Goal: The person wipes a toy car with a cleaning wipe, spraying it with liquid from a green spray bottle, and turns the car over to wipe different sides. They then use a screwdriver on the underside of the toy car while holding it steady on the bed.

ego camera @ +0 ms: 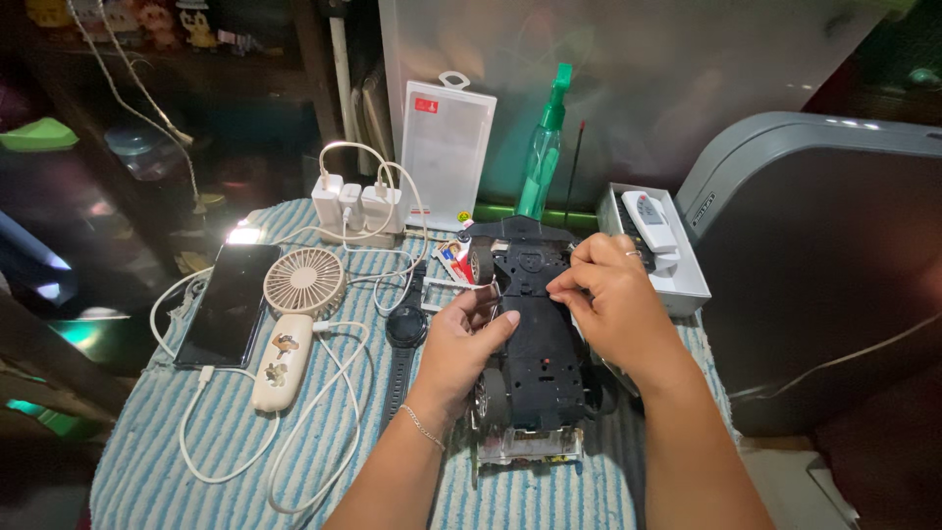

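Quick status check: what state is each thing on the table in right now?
Toy car: upside down, underside up.
Left hand: gripping the car's side.
Right hand: fingertips pinching at the underside.
Phone: face up, cable plugged in.
Handheld fan: lying flat.
Box: open, remote inside.

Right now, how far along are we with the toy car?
Done: the toy car lies upside down on the striped cloth, black underside up. In hand: the left hand steadies its side while the right hand pinches at the underside. Left: the underside panel looks still in place; nothing removed lies beside it.
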